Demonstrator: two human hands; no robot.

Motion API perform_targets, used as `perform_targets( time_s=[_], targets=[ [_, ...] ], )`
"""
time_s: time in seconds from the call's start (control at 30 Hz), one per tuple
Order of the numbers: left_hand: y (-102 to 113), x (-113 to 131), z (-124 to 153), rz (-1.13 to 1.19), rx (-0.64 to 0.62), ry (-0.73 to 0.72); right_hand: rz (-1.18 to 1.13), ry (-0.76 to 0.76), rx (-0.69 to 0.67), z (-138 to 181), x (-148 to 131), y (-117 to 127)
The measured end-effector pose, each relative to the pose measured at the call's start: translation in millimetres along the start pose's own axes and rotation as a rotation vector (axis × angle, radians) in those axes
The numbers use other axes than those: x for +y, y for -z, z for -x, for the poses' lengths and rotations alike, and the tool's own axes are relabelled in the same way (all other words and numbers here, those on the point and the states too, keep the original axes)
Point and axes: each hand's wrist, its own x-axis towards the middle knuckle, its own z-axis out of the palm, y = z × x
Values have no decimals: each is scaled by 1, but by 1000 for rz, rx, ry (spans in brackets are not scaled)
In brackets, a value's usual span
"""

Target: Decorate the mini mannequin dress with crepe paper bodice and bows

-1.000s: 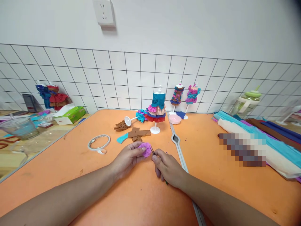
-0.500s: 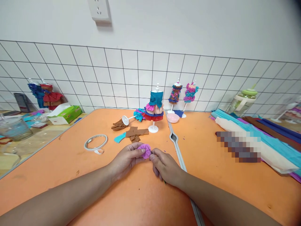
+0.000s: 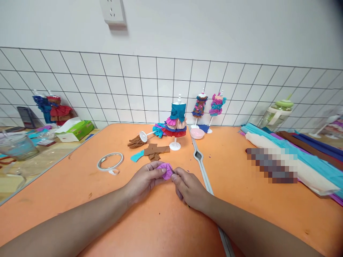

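Observation:
My left hand (image 3: 148, 175) pinches a ruffled piece of purple crepe paper (image 3: 166, 170) between thumb and fingers. Close beside it, my right hand (image 3: 189, 187) is closed on a thin dark tool (image 3: 173, 171), whose tip meets the paper's right edge; most of the tool is hidden in my fist, so its kind is unclear. Beyond my hands stands a small white dress form (image 3: 175, 146) wearing a teal top (image 3: 178, 111) and layered pink, blue and red ruffles. Brown crepe paper strips (image 3: 155, 150) and a light-blue scrap (image 3: 137, 156) lie in front of it.
A roll of white tape (image 3: 110, 161) lies left on the orange table (image 3: 128, 232). A tipped dress form (image 3: 143, 136), a pink bowl (image 3: 197, 133) and two more dressed forms (image 3: 199, 108) are behind. Crepe paper rolls (image 3: 284, 157) lie right; a tissue box (image 3: 80, 130) is far left.
Both hands stay nearly in place. The dark tool's tip shows slightly more at the purple paper's edge, and the view has shifted very slightly.

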Motion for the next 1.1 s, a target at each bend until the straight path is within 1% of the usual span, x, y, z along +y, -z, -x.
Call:
perform_targets(
  time_s=[0.13,0.37,0.67,0.87,1.1],
  targets=[
    [1,0,-1,-26,-15,-3,3,-8,-2,0,1,0],
    [0,1,-1,-56,-3,-6,24,0,11,0,2,1],
    [3,1,-1,-34,43,-8,58,-7,6,0,1,3],
    [2,2,-1,-16,43,-17,0,-25,-58,0,5,3],
    [4,-1,-3,-8,26,-42,-50,-37,-64,0,8,2]
  ],
)
